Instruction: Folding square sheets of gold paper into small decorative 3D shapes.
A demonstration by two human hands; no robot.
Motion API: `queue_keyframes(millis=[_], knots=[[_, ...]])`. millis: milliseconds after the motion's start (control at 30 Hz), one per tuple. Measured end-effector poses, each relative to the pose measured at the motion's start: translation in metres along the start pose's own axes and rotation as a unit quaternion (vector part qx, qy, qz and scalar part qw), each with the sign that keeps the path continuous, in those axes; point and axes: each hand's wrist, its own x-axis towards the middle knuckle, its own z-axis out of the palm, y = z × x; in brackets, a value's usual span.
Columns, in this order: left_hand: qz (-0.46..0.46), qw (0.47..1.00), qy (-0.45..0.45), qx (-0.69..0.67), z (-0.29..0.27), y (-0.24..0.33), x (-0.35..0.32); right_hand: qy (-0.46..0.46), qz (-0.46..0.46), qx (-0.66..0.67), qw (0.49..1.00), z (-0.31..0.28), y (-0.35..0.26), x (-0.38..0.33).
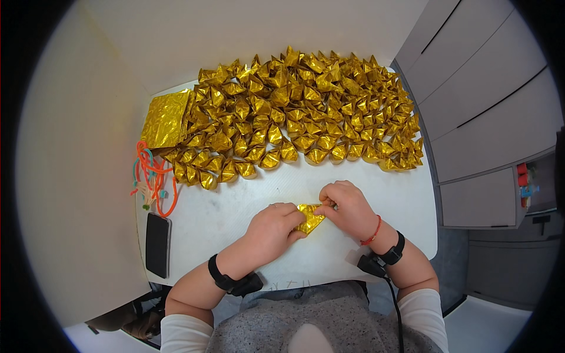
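Observation:
Between my two hands, low over the middle of the white table (235,206), is a small piece of gold foil paper (310,219), partly folded with a slanted edge. My left hand (273,229) grips its left side, thumb toward me. At its upper right corner my right hand (347,209) pinches the paper, fingers curled and thumb pressed on it. My fingers cover parts of both ends. Beyond my hands, many folded gold foil ingots (300,112) stand crowded in rows across the back of the table.
A stack of flat gold foil sheets (166,119) lies at the back left. In front of it are tangled orange and teal cords (154,176) and a black phone (158,244). White walls border the left and back; grey cabinets (477,88) stand at the right. A cable (395,306) hangs from my right wrist strap.

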Motion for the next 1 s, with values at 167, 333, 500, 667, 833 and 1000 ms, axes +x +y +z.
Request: queue_keyframes(millis=[167, 333, 500, 667, 833, 1000], knots=[[-0.009, 1.0, -0.004, 0.01, -0.002, 0.004, 0.001, 0.006, -0.005, -0.003, 1.0, 0.002, 0.002, 0.0], [0.006, 0.999, -0.012, 0.03, -0.001, 0.003, 0.0, 0.005, -0.003, -0.002, 1.0, 0.001, 0.0, 0.0], [0.008, 0.999, -0.021, 0.041, 0.003, 0.0, 0.001, -0.022, 0.007, 0.01, 1.0, -0.007, 0.0, -0.001], [0.004, 0.998, -0.023, 0.051, 0.001, 0.002, 0.001, -0.057, 0.031, 0.036, 0.997, -0.02, 0.005, -0.004], [0.004, 0.998, -0.027, 0.049, 0.001, 0.002, 0.002, -0.056, 0.06, 0.053, 0.995, -0.02, 0.005, -0.005], [0.0, 0.998, -0.034, 0.053, 0.0, 0.002, 0.003, -0.043, 0.085, 0.064, 0.993, -0.019, 0.001, -0.005]])
